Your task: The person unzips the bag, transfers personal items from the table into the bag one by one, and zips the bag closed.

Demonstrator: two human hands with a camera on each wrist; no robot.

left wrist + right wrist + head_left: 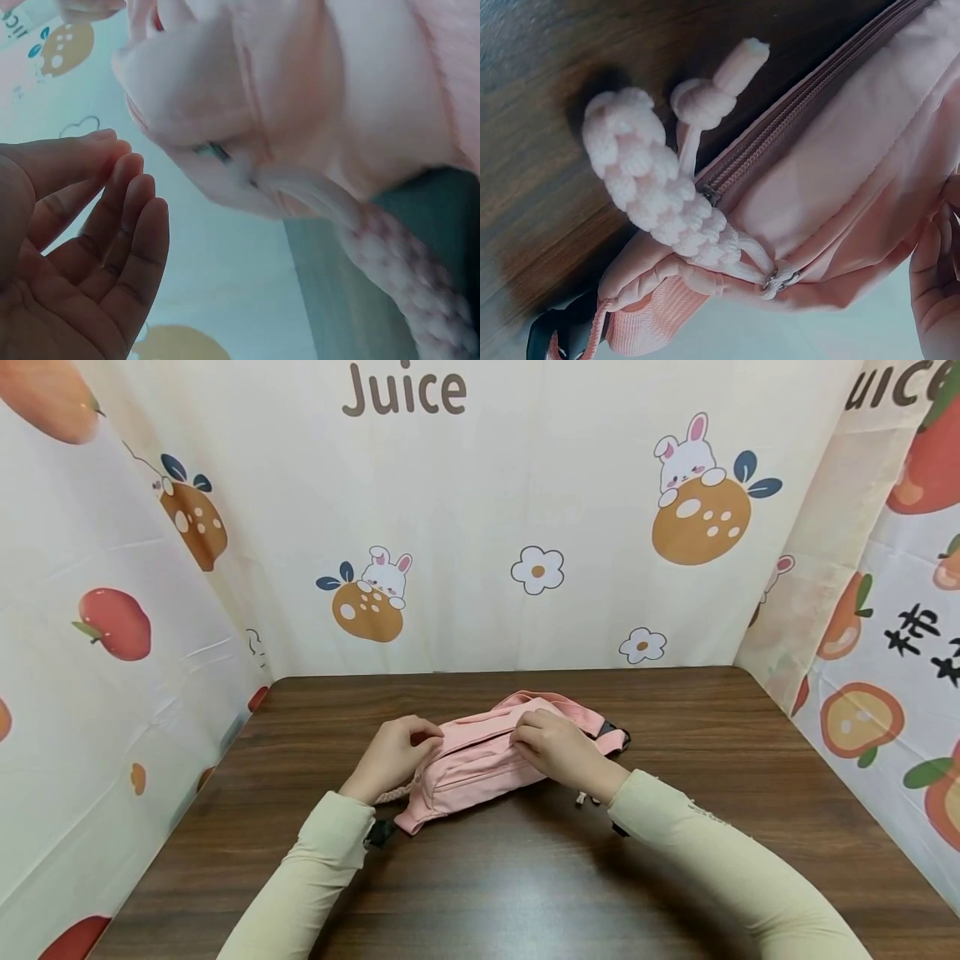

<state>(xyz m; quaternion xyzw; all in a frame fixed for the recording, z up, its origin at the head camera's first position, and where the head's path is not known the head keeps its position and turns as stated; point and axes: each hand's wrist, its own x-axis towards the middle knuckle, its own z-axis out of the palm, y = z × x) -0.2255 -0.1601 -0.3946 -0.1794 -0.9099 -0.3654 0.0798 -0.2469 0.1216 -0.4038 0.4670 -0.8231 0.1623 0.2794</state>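
A pink waist bag (480,768) lies slantwise on the dark wooden table, with a dark slit along its top. At the bag's left end is my left hand (397,756). In the left wrist view, the left hand's fingertips (155,206) gather near the thumb with nothing visible between them, and the bag is behind. My right hand (558,747) pinches the fabric at the top right of the bag, its fingers curled. Close by in the right wrist view, a braided cord pull (660,187) hangs from the bag's end; another braided cord (405,277) hangs at the left end.
A pink strap loop (555,697) lies behind the bag, with a black buckle (615,737) at the right. Another black buckle part (380,833) is near the left wrist. Printed curtains (480,527) surround the wooden table (480,893) at the back and sides.
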